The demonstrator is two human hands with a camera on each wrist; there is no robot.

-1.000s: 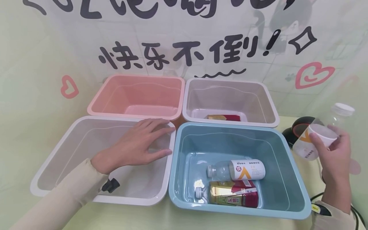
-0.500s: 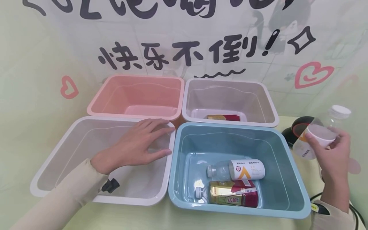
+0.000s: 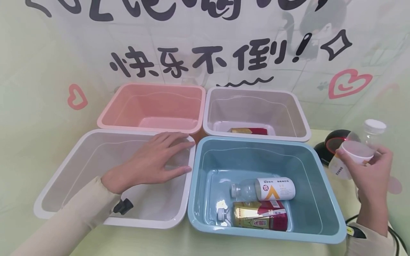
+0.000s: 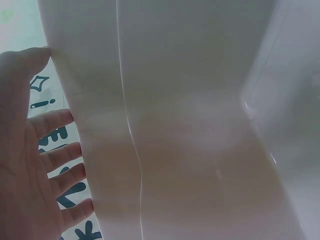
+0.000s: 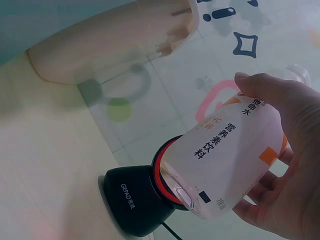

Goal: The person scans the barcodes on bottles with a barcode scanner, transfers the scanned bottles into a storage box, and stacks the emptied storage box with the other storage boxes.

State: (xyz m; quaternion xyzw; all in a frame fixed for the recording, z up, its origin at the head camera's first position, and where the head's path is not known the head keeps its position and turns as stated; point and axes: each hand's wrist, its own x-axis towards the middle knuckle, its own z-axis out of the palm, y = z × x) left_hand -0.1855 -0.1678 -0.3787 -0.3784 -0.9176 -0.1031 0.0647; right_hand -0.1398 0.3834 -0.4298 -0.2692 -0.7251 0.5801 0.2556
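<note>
My right hand (image 3: 373, 177) grips a clear plastic bottle (image 5: 220, 150) with a white label and a white cap. In the head view the bottle is tilted, cap toward the upper right. Its base is turned toward the black scanner (image 5: 132, 200) with a red ring, seen close behind it in the right wrist view; whether they touch I cannot tell. My left hand (image 3: 147, 163) lies over the light grey bin (image 3: 86, 181), its spread fingers touching the right rim. In the left wrist view the left fingertips (image 4: 75, 150) meet that bin's edge and hold no loose object.
A blue bin (image 3: 256, 160) contains a white-labelled bottle (image 3: 275, 188) and a gold-and-red labelled bottle (image 3: 261, 215), both lying down. Behind stand a pink bin (image 3: 160, 103) and a greyish bin (image 3: 250, 106) with a red-and-gold item (image 3: 250, 131). A black cable (image 3: 397, 238) runs at right.
My right hand has turned the bottle, its cap shifting slightly left and down and its label rotating away. A red glow now shows on the scanner. The left hand has stayed put.
</note>
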